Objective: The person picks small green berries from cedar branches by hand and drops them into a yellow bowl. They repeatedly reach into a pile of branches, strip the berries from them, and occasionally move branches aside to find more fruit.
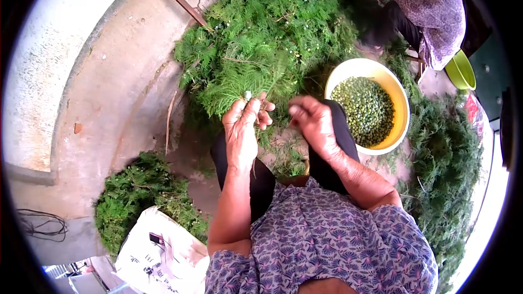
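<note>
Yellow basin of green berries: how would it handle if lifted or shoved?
Likely fairly heavy: the green berries cover a broad area inside the yellow basin. They look small, round and loose, so they'd probably roll and shift if it tilts. The wide, round shape suggests a level shove would slide it rather than tip it.

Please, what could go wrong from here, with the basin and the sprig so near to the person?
The yellow basin is right beside the right knee, so a leg movement might knock it and spill the green berries.

Loose foliage from the sprig in the left hand might also drop among the berries.

The small dark device lying on the white sack could slide off if the sack is bumped.
</note>
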`<state>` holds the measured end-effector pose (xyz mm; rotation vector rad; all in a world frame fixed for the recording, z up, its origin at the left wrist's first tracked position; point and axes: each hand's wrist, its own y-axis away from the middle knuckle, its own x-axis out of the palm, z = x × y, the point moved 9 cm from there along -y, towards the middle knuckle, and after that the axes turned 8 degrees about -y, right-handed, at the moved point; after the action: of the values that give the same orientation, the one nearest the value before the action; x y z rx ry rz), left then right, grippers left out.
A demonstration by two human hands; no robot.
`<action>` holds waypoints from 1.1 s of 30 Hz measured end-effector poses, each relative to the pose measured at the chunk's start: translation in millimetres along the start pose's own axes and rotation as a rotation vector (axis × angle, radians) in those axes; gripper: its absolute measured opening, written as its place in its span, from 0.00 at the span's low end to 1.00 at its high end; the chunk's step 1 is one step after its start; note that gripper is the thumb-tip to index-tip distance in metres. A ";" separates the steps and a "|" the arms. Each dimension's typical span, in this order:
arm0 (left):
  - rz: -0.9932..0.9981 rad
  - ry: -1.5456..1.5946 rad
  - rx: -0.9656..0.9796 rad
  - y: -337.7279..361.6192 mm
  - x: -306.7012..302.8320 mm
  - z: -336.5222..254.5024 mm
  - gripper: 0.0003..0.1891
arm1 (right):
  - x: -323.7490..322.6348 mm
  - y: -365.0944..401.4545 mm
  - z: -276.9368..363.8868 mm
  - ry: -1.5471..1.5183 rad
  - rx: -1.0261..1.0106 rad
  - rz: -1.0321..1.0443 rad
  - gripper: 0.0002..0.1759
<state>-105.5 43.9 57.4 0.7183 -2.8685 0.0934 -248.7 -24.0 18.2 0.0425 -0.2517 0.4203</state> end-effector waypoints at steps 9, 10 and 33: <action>0.208 -0.567 0.055 3.8 75.2 -12.8 0.11 | -7.2 -7.5 109.6 0.297 -0.509 0.151 0.13; 0.217 -0.641 0.098 4.0 85.6 -16.0 0.12 | -14.1 -9.0 108.3 0.286 -0.445 0.117 0.14; 0.231 0.924 -0.380 -35.7 91.3 23.6 0.18 | -112.6 15.6 55.5 0.225 0.007 -0.068 0.17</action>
<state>-171.6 -32.2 52.3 0.1745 -1.9750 -0.0735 -367.4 -59.8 43.6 0.0107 -0.0272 0.3545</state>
